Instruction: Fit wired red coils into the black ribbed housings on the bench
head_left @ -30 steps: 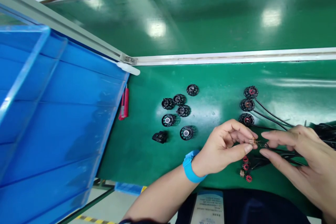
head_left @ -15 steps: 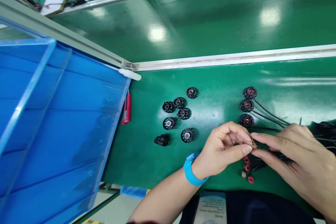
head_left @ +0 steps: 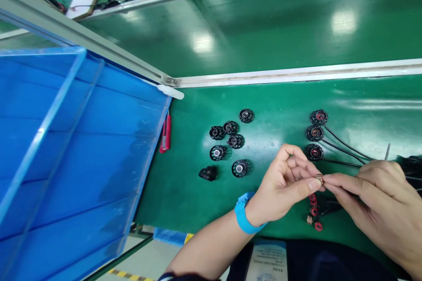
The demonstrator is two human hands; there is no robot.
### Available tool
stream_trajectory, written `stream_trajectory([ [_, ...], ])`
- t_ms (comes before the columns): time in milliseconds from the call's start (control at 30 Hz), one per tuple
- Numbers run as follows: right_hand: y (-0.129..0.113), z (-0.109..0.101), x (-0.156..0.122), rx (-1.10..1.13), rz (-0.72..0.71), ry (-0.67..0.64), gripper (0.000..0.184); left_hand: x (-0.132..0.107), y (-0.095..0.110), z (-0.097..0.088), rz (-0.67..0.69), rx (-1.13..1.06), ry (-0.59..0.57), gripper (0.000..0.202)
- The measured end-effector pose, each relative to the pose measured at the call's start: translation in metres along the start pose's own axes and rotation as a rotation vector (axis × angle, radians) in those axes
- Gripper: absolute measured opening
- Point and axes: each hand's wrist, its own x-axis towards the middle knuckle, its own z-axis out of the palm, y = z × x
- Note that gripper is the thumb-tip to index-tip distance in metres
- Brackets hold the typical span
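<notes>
My left hand (head_left: 286, 184), a blue band on its wrist, pinches a tiny brown part (head_left: 319, 178) between thumb and forefinger. My right hand (head_left: 372, 202) meets it from the right, its thumb and forefinger pinched on the same part. Both hands hover just above the green mat (head_left: 270, 96). Below the fingertips lie small red toothed parts (head_left: 314, 217) on black wires. Three black round motors with red centres (head_left: 315, 133) and black leads lie in a column just beyond the hands.
Several black round housings (head_left: 231, 140) lie scattered left of my hands, with one black block (head_left: 208, 173). A red utility knife (head_left: 166, 132) lies beside a big blue plastic crate (head_left: 66, 153) on the left. A metal rail (head_left: 296, 72) borders the mat.
My two hands have closed together: the right fingertips moved left until they met the left pinch on the small part. The view shifted slightly.
</notes>
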Motion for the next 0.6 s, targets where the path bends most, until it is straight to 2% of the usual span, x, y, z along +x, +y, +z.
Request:
stream_trajectory([
  [100, 0.0, 0.001, 0.001, -0.021, 0.012, -0.008, 0.005, -0.002, 0.002, 0.001, 0.092, 0.126, 0.005, 0.038],
  [200, 0.002, -0.003, 0.0, 0.083, 0.121, -0.007, 0.008, -0.006, 0.017, -0.005, 0.254, 0.542, 0.04, 0.028],
  [300, 0.008, -0.01, -0.005, 0.323, 0.338, 0.055, 0.01, -0.009, 0.038, -0.018, 0.473, 1.149, 0.207, 0.021],
  [400, 0.016, -0.015, -0.01, 0.681, 0.573, 0.193, 0.011, -0.008, 0.055, -0.03, 0.624, 1.501, 0.376, 0.019],
  [467, 0.023, -0.017, -0.01, 0.871, 0.665, 0.278, 0.01, -0.007, 0.062, -0.036, 0.677, 1.647, 0.438, 0.018],
  [533, 0.031, -0.017, -0.005, 0.966, 0.678, 0.345, 0.007, -0.007, 0.067, -0.042, 0.652, 1.815, 0.493, 0.023],
  [600, 0.039, -0.018, 0.002, 1.03, 0.655, 0.401, 0.021, -0.008, 0.07, -0.052, 0.577, 1.915, 0.569, 0.032],
])
